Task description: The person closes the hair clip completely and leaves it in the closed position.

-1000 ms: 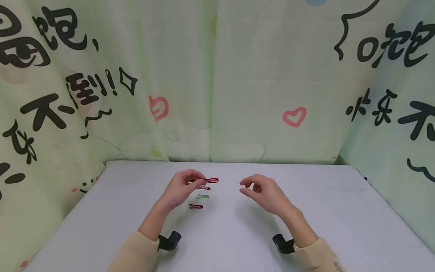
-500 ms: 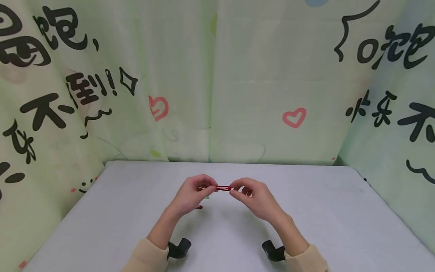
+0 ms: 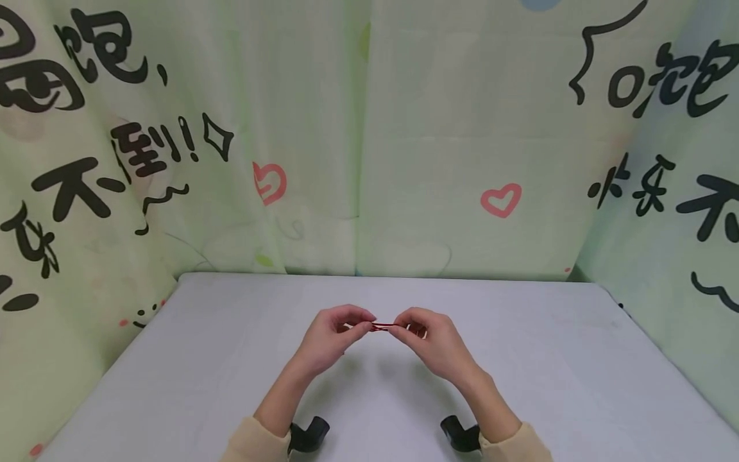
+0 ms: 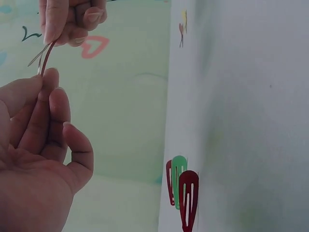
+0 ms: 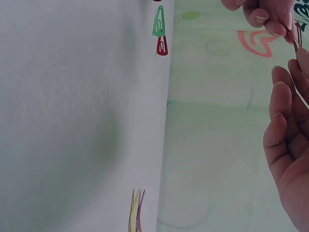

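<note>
red slim metal hair clip hung over the white counter in the head view, its long axis running sideways between the two hands. the left hand pinched one end between thumb and finger; the right hand pinched the other, so neither hand was plainly nearer.

in the left wrist view the clip showed edge-on, a bowed strip bridging the two sets of clamped fingers. a thin greyish prong splayed out sideways by the right hand's fingertips, so the clip looked sprung open. on the counter, well apart from both hands, a flat green teardrop-shaped metal clip lay between a dark red clip and another red clip.

in the right wrist view the clip sat near the upper right corner, the right fingers closed on its lower end, the left on its upper. slim yellow and reddish pieces lay at the bottom edge, cut off, too partial to name.
</note>
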Available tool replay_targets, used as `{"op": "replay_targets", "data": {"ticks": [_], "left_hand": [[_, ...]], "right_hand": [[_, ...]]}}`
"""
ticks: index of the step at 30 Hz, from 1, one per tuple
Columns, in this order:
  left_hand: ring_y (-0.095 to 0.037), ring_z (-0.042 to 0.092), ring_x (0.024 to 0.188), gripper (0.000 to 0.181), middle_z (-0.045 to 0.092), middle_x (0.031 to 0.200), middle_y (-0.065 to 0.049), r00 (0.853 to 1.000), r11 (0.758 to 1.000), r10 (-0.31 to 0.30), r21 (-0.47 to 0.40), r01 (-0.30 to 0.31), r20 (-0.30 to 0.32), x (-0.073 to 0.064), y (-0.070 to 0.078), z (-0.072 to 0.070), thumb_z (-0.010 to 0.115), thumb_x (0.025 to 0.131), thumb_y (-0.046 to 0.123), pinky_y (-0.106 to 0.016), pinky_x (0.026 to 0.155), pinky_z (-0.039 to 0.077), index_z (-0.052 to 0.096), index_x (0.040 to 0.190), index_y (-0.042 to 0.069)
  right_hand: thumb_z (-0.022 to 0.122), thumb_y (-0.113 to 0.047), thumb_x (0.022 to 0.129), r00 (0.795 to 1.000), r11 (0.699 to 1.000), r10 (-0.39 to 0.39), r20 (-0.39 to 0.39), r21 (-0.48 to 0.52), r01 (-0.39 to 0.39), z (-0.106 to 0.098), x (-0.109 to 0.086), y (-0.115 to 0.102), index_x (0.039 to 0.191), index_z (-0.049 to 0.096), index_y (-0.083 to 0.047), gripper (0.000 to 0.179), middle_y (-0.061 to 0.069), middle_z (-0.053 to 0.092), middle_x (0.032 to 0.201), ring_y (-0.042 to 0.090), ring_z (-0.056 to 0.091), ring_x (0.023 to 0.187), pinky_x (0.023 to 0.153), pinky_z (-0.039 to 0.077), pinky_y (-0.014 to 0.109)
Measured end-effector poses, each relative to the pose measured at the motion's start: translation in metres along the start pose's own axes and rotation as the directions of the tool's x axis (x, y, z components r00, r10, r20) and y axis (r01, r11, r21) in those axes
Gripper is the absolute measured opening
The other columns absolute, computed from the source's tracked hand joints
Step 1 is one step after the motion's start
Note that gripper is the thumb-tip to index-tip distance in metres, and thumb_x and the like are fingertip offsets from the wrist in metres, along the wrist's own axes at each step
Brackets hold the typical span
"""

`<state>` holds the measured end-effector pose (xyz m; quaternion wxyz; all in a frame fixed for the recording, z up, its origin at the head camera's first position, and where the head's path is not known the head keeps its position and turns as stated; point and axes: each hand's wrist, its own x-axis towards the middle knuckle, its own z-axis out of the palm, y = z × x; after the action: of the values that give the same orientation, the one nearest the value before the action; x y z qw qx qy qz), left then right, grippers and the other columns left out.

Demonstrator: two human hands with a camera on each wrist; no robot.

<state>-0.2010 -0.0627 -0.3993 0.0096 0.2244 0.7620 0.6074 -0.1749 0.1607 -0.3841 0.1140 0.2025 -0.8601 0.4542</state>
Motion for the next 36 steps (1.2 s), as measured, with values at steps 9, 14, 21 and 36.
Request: {"op": "replay_targets", "data": {"ticks": [9,14,21,36], "left_hand": [[-0.021,0.066,0.095,0.021,0.073,0.103,-0.007,0.999,0.996,0.037,-0.084,-0.034,0.030,-0.004,-0.001,0.002,0.069,0.093,0.004,-0.030,0.080,0.053,0.073,0.114,0.005],[-0.019,0.063,0.088,0.014,0.072,0.095,-0.003,0.999,0.998,0.039,-0.056,-0.040,-0.014,-0.003,0.000,0.006,0.076,0.090,0.010,-0.029,0.075,0.052,0.075,0.104,0.008],[-0.020,0.065,0.085,0.006,0.072,0.092,-0.001,0.997,0.998,0.028,-0.047,-0.032,-0.078,-0.003,0.000,0.010,0.076,0.090,0.007,-0.029,0.075,0.052,0.075,0.097,0.008],[-0.020,0.062,0.079,0.007,0.072,0.084,0.002,0.985,0.998,0.060,0.011,-0.059,-0.165,-0.006,0.005,0.016,0.077,0.089,0.010,-0.032,0.071,0.051,0.076,0.093,0.004]], "right_hand": [[0.077,-0.017,0.091,0.999,1.000,-0.016,-0.045,0.005,0.016,0.000,0.000,0.001,0.088,0.073,-0.012,0.007,-0.010,0.061,0.075,0.013,0.053,0.066,0.058,0.043,0.026],[0.078,-0.017,0.090,0.997,0.999,-0.044,-0.064,0.017,0.045,0.001,0.000,0.002,0.088,0.073,-0.010,0.008,-0.011,0.063,0.077,0.013,0.054,0.067,0.060,0.045,0.027],[0.081,-0.006,0.085,0.984,0.992,-0.114,-0.137,0.036,0.120,0.007,-0.001,0.001,0.083,0.074,-0.013,0.010,-0.010,0.067,0.077,0.010,0.058,0.066,0.062,0.050,0.028],[0.082,0.000,0.082,0.949,0.973,-0.229,-0.218,-0.009,0.232,0.012,-0.002,0.000,0.080,0.074,-0.013,0.016,-0.012,0.065,0.074,0.008,0.053,0.064,0.059,0.047,0.025]]}}
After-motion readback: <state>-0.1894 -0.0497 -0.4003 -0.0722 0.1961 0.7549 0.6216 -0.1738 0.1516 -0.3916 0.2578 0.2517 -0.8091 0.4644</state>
